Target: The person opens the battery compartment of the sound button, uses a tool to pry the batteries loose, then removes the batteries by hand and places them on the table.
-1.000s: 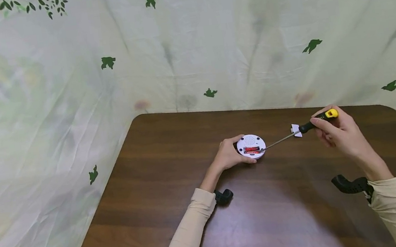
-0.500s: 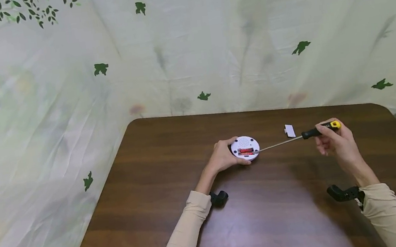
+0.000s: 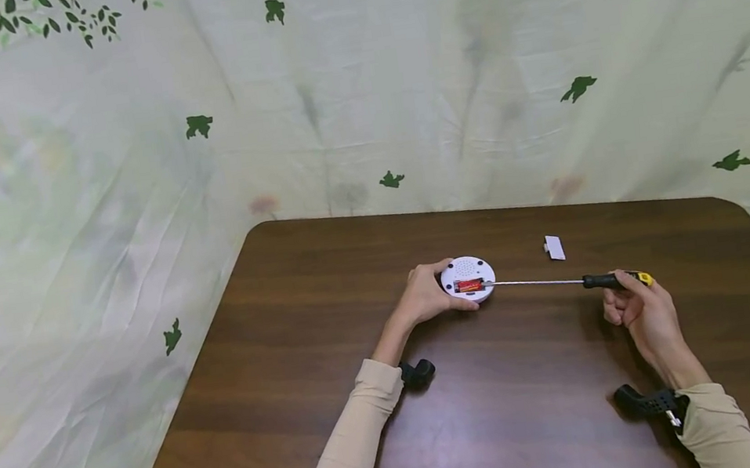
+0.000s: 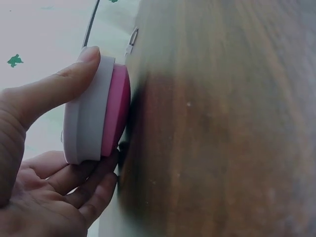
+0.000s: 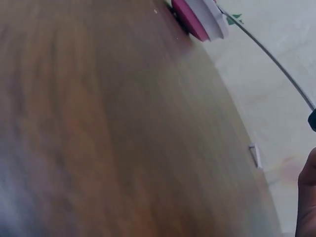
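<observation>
My left hand (image 3: 423,295) grips a round white device (image 3: 466,265), thumb on one side and fingers on the other. Its underside faces up, with small holes, dark feet and an uncovered compartment of red batteries (image 3: 469,285). The left wrist view shows a pink domed side (image 4: 116,111) turned to the table. In my right hand (image 3: 650,308) is a screwdriver (image 3: 541,282), its black-and-yellow handle pinched between thumb and fingers. The long shaft runs nearly level to the left, its tip at the right end of the batteries. In the right wrist view the shaft (image 5: 271,57) reaches the device's rim.
A small white battery cover (image 3: 555,247) lies on the brown wooden table (image 3: 337,270), behind the screwdriver shaft. A pale cloth (image 3: 426,85) printed with leaves hangs behind the table and at its left. Black wrist mounts (image 3: 419,374) sit on both forearms.
My right hand has come down toward me, bringing the screwdriver from a slant to nearly level. Its tip stays at the battery compartment. The left hand keeps its hold on the device.
</observation>
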Available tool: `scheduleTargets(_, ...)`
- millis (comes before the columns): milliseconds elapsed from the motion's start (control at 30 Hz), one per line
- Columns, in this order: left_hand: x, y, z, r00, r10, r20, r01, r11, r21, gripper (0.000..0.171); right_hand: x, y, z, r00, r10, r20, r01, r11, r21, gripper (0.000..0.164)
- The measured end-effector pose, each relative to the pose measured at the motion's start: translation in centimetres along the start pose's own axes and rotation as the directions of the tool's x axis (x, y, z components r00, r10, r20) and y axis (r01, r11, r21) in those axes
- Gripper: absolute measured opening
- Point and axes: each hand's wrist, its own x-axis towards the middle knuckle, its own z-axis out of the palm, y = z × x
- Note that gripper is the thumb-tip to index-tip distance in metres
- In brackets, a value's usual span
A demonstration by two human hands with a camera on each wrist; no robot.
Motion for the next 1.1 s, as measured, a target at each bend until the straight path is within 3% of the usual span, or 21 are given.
scheduleTargets(233,0.0,-0.4,0.1,1.0,0.009,-0.003,-0.009,0.999,-0.037,0.096,-0.2,0.2,-0.3,0.996,0.088,0.026,-0.09,0.991,0.099,0.039)
scheduleTargets(600,-0.2,-0.4,-0.1,1.0,0.012,0.002,-0.012,0.999,-0.052,0.094,-0.2,0.5,-0.7,0.993,0.112,0.041,-0.118,0.977,0.179,0.04)
scheduleTargets(933,0.0,0.0,0.1,1.0,0.006,-0.008,-0.007,0.999,-0.052,0.094,-1.0,-0.7,-1.7,0.997,0.076,0.003,-0.073,0.941,0.33,0.039)
scheduleTargets(1100,0.0,-0.2,0.1,1.0,-0.004,-0.002,0.004,0.998,-0.059,0.094,-1.7,-1.5,-2.7,0.994,0.046,-0.097,0.0,0.903,0.43,0.034)
